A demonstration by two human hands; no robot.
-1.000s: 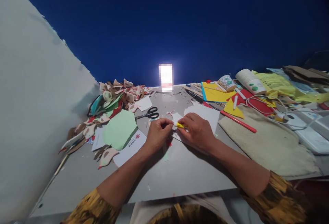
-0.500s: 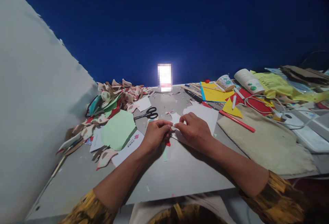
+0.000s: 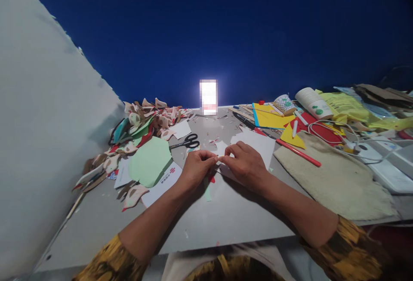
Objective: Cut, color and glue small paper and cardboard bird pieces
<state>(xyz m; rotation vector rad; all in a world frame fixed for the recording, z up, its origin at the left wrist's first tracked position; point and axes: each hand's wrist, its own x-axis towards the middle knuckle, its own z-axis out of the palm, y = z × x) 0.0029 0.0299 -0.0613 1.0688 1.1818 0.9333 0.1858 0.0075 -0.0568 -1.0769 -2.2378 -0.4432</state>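
Note:
My left hand (image 3: pixel 199 165) and my right hand (image 3: pixel 244 161) meet above the middle of the grey table, thumbs and fingers pinched together tip to tip. Whatever is between the fingertips is too small and too covered to name. White paper sheets (image 3: pixel 258 145) lie just behind and under my right hand. Below the fingertips are a red scrap (image 3: pixel 211 178) and a pale green paper strip (image 3: pixel 207 191). Black-handled scissors (image 3: pixel 190 141) rest on the table just beyond my left hand.
On the left lie a pale green paper sheet (image 3: pixel 150 162) and a heap of pink and brown cutouts (image 3: pixel 158 117). To the right are a red pen (image 3: pixel 300 152), a beige cloth (image 3: pixel 335 177), yellow paper (image 3: pixel 271 117), paper cups (image 3: pixel 312 102) and a white cable. A lit screen (image 3: pixel 208 97) stands at the back.
Both hands stay pinched together in nearly the same place. A small white bit seen between the fingertips earlier is now mostly hidden. The whole view has shifted slightly.

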